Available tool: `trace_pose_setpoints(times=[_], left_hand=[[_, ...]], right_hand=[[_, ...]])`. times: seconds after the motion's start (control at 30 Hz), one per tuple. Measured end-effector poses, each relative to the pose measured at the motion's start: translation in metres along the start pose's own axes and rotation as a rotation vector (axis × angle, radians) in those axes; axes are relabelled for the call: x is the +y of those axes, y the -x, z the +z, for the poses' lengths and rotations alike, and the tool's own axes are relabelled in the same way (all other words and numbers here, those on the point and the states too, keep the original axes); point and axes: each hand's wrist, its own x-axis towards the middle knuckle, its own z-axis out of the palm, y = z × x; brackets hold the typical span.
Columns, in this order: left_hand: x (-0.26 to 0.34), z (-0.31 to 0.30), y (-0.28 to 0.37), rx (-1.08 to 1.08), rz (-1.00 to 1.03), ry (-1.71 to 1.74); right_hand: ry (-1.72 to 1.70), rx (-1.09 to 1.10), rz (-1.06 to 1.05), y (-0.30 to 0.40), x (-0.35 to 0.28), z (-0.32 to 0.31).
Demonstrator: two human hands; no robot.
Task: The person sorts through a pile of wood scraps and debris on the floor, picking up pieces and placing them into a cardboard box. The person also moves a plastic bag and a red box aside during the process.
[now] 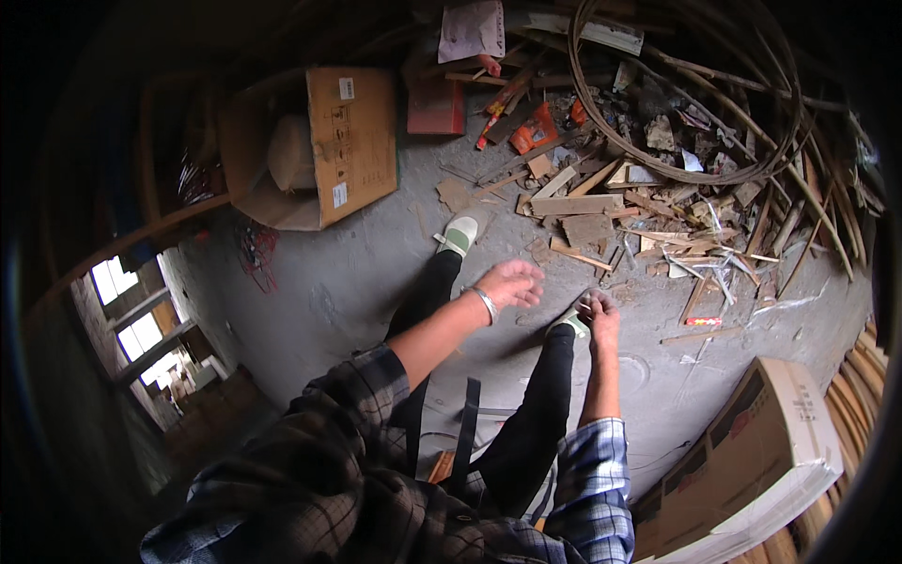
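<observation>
My left hand [511, 284], with a silvery bracelet at the wrist, hovers above the grey concrete floor [366, 282] between my two shoes. Its fingers are apart and slightly bent, with nothing seen in them. My right hand [599, 314] is over the right shoe [574, 323], thumb and fingers drawn together; whether something small is between them cannot be told. Ahead of the left hand is the other green and white shoe [461, 233]. Scraps of wood [578, 204] lie on the floor beyond both hands.
An open cardboard box [356, 148] stands at the upper left beside a red box [435, 109]. Coiled cane or wire [599, 127] rests on a debris heap at the upper right. A long carton [740, 451] is at the lower right. Red cord [257, 254] lies left.
</observation>
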Motion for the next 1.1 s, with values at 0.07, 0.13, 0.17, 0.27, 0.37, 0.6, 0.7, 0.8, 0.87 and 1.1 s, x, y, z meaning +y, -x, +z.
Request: trace_pose_setpoints(times=[0.07,0.13,0.17,0.27,0.37,0.6,0.7,0.8,0.87,1.1], left_hand=[[-0.015,0.025,0.002,-0.006,-0.037,0.036],[-0.023,0.045,0.003,-0.004,-0.059,0.029],[-0.027,0.046,0.005,0.006,-0.056,0.008],[-0.028,0.040,0.004,0.014,-0.006,-0.030],[-0.018,0.004,0.019,0.091,0.023,-0.042],[-0.001,-0.178,0.073,0.528,0.325,0.099],[0.018,-0.254,0.103,0.736,0.376,0.283],[0.017,-0.336,0.116,0.778,0.394,0.486],[0.034,-0.372,0.120,0.795,0.397,0.558],[0.045,-0.492,0.160,0.665,0.320,0.643]], right_hand=[[0.103,-0.028,0.003,-0.008,-0.002,-0.048],[0.134,0.051,0.063,-0.015,-0.001,-0.092],[0.155,0.067,0.059,-0.016,-0.001,-0.112],[0.113,0.139,0.118,-0.029,0.001,-0.156],[0.085,0.160,0.138,-0.021,0.007,-0.158],[0.194,0.095,0.228,0.011,-0.013,-0.045],[0.376,-0.034,-0.020,0.040,-0.038,0.054],[0.494,-0.194,-0.164,0.064,-0.065,0.175],[0.579,-0.286,-0.182,0.065,-0.077,0.257],[1.276,-0.560,-0.880,0.082,-0.095,0.569]])
